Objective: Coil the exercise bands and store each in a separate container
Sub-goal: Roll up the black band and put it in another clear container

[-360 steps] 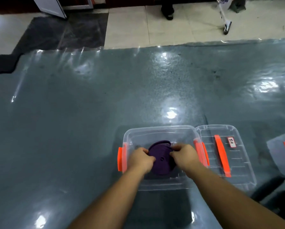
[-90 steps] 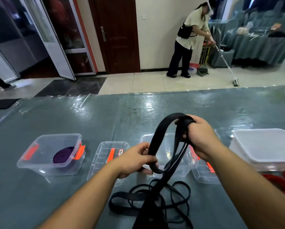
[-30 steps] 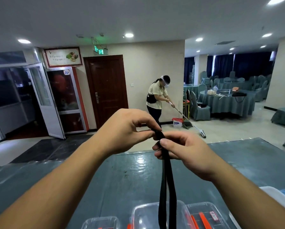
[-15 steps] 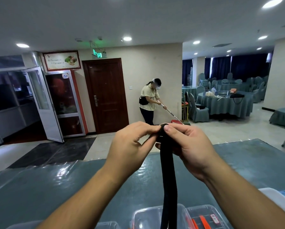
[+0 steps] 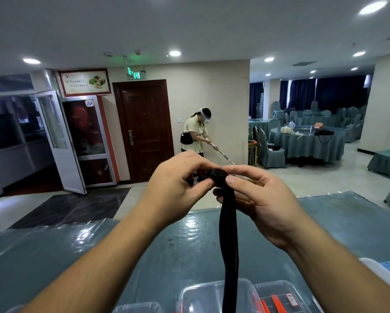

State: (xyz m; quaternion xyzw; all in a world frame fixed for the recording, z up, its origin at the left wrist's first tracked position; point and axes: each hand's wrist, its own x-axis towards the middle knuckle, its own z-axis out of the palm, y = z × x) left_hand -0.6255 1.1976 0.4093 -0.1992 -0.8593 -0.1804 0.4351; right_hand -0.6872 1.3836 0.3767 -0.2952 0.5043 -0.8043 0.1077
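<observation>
At the near edge, a clear container (image 5: 214,297) and a lid (image 5: 280,297) with orange clips are seen on the table (image 5: 54,251). Above them a black band (image 5: 229,233) hangs, its top rolled into a small coil pinched between the left hand (image 5: 176,188) and the right hand (image 5: 261,199). Farther off, a person (image 5: 195,134) is seen mopping the floor.
</observation>
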